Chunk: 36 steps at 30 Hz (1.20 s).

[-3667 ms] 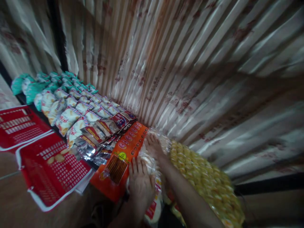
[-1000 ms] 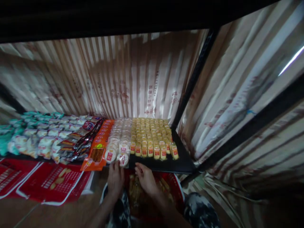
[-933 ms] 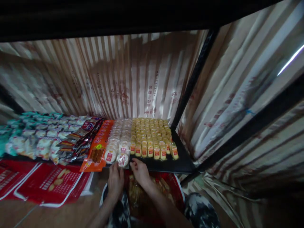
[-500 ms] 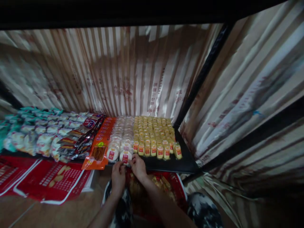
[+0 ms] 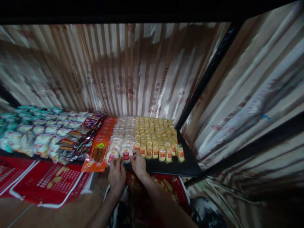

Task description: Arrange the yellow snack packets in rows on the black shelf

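Observation:
Two columns of flat, round white snack packets with red labels lie on the black shelf (image 5: 152, 167). My left hand (image 5: 117, 174) is at their front, with curled fingertips on the lower edge of the front left packet (image 5: 112, 155) and close to its neighbour. My right hand (image 5: 138, 164) pinches the right edge of the front right packet (image 5: 126, 154). The exact grip of the left fingertips is partly hidden by the hand. Beside my right hand stand rows of small yellow packets (image 5: 155, 151) with orange-red labels.
Left of the white packets lie an orange snack bag (image 5: 98, 155), dark snack bags (image 5: 80, 139) and white-and-green packets (image 5: 44, 142). Below the shelf is a red container (image 5: 179, 186) holding yellowish packets. Red printed bags (image 5: 54, 182) hang at the left. A black post (image 5: 204, 76) stands right.
My left hand has shifted slightly left, from the front right white packet toward the front left one. My right hand stays at the front right packet's edge. The view has moved slightly.

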### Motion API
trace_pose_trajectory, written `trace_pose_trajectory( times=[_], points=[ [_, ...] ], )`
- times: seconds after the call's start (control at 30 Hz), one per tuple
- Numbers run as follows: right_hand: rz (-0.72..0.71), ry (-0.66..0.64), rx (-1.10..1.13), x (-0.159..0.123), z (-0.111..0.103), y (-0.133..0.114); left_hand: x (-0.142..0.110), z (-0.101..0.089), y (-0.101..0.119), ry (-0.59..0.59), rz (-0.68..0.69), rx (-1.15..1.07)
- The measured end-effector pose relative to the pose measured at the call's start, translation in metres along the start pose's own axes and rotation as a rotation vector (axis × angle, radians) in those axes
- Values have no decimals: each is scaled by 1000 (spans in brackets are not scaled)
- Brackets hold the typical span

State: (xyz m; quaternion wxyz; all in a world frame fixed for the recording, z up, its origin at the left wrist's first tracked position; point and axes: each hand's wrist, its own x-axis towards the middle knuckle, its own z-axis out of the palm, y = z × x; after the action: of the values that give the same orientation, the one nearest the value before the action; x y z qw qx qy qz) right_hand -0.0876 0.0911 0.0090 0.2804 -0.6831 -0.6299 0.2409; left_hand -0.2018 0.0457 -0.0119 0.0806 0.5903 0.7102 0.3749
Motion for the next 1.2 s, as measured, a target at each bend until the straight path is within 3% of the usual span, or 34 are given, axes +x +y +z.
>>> trace_pose_trajectory(
  times=[0.17,0.3,0.37,0.53,0.67,0.8,1.2],
  points=[
    [-16,36,-19,-7,-2,-4,14,-15,-17,185,13,273],
    [-1,57,-38,-8,2,-1,25,-12,-35,90,75,369],
    [-11,72,-32,-7,5,3,27,-11,-37,65,97,358],
    [-44,106,-19,-7,13,10,30,-4,-36,165,94,229],
    [-55,99,-24,-10,14,10,33,7,-43,83,80,151],
    [-71,92,-47,-12,12,6,35,15,-50,86,87,108],
    [-74,73,-104,-16,12,3,34,13,-47,113,101,-11]
  ],
)
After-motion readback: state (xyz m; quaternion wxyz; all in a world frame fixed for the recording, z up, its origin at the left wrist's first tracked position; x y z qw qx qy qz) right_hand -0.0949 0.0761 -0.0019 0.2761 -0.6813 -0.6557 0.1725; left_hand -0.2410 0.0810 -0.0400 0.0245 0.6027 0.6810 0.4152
